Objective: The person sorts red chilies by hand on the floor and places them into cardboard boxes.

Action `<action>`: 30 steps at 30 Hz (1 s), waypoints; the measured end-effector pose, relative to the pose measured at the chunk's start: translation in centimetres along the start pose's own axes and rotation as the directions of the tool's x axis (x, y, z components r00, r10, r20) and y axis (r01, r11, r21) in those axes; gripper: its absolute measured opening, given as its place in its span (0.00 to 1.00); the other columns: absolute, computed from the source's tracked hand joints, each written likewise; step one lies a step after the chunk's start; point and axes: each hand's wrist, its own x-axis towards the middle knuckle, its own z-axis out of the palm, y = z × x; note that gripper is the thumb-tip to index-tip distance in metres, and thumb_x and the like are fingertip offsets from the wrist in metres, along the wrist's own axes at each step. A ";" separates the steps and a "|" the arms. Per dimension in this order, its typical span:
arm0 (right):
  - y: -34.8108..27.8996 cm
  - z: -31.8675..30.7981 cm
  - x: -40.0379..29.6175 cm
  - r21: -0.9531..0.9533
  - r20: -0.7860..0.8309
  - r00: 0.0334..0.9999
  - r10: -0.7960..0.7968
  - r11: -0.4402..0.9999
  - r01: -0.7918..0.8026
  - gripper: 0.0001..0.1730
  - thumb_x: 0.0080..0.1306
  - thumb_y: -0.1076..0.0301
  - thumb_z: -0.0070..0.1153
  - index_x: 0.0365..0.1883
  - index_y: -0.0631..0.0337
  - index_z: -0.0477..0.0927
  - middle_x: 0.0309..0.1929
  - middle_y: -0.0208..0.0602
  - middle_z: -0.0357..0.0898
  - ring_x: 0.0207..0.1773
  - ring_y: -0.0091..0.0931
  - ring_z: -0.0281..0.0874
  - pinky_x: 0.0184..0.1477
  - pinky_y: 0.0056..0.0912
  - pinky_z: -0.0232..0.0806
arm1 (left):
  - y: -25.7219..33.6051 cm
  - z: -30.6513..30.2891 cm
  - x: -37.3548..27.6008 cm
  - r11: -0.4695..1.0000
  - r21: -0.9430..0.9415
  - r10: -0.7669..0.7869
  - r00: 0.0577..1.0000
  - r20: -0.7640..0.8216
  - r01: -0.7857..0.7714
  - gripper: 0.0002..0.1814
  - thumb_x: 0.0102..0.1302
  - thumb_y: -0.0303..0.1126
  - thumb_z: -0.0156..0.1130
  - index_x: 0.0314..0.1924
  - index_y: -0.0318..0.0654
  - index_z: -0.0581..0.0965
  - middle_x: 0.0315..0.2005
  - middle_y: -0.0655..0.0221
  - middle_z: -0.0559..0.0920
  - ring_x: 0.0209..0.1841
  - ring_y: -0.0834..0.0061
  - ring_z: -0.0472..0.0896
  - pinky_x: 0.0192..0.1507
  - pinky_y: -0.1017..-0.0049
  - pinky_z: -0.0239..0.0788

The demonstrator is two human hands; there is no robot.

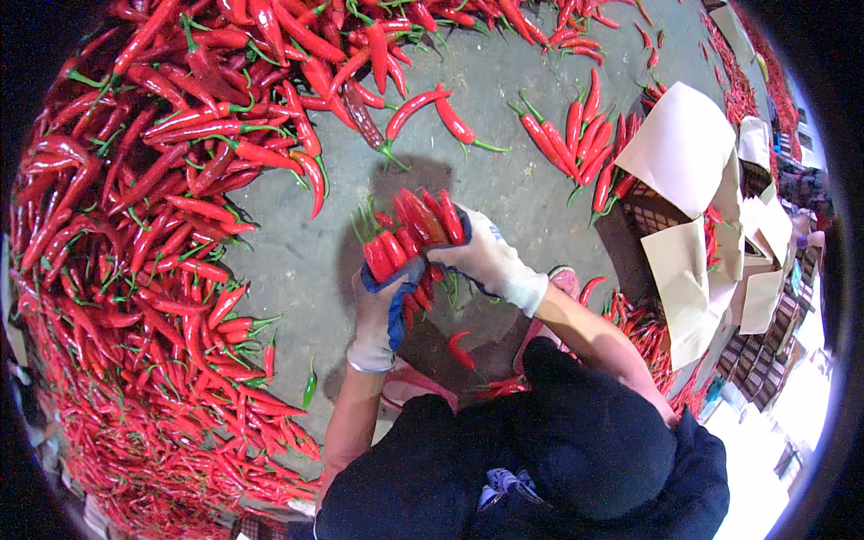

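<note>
My left hand (388,297), in a white knit glove with a blue coated palm, is closed around a bunch of red chili peppers (386,251), their green stems pointing away from me. Beside it my right hand (482,250), gloved alike, grips another bunch of red chilies (428,219), tips outward and green stems hanging below the palm. The two bunches meet in front of me, above the grey floor (304,236). Some chilies between the hands are partly hidden by the fingers. Below the hands, a single red chili (461,351) lies on the floor between my shoes.
A large heap of red chilies (169,202) spreads along the left and the top. To the right, a small group of chilies (587,138) lies beside a brown plastic crate (658,216) lined with paper sheets (682,145). One green chili (310,385) is near the left heap's edge.
</note>
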 end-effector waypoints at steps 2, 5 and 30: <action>-0.5 -0.2 1.0 -0.081 0.052 0.991 0.127 0.989 -0.123 0.37 0.48 0.63 0.69 0.56 0.66 0.72 0.48 0.53 0.79 0.50 0.34 0.78 0.53 0.36 0.68 | -1.4 -1.2 1.0 0.998 0.068 0.013 1.000 -0.001 -0.013 0.13 0.60 0.30 0.64 0.46 0.36 0.79 0.40 0.72 0.82 0.40 0.81 0.80 0.46 0.77 0.72; -0.6 -0.2 0.9 -0.101 0.116 0.968 0.223 0.972 -0.211 0.33 0.50 0.56 0.68 0.50 0.66 0.75 0.41 0.51 0.81 0.45 0.38 0.79 0.51 0.38 0.69 | -2.9 -1.7 0.7 0.990 -0.099 -0.103 0.994 0.025 0.105 0.13 0.62 0.31 0.62 0.46 0.37 0.80 0.41 0.73 0.82 0.41 0.84 0.78 0.46 0.78 0.70; 6.7 -7.5 6.4 0.530 0.070 0.923 0.378 0.770 -0.355 0.22 0.56 0.64 0.68 0.45 0.69 0.80 0.37 0.33 0.81 0.37 0.22 0.77 0.41 0.29 0.70 | 1.3 5.7 10.8 0.934 0.355 -0.156 0.944 0.292 0.044 0.14 0.67 0.27 0.55 0.51 0.31 0.78 0.49 0.65 0.81 0.50 0.76 0.79 0.55 0.74 0.69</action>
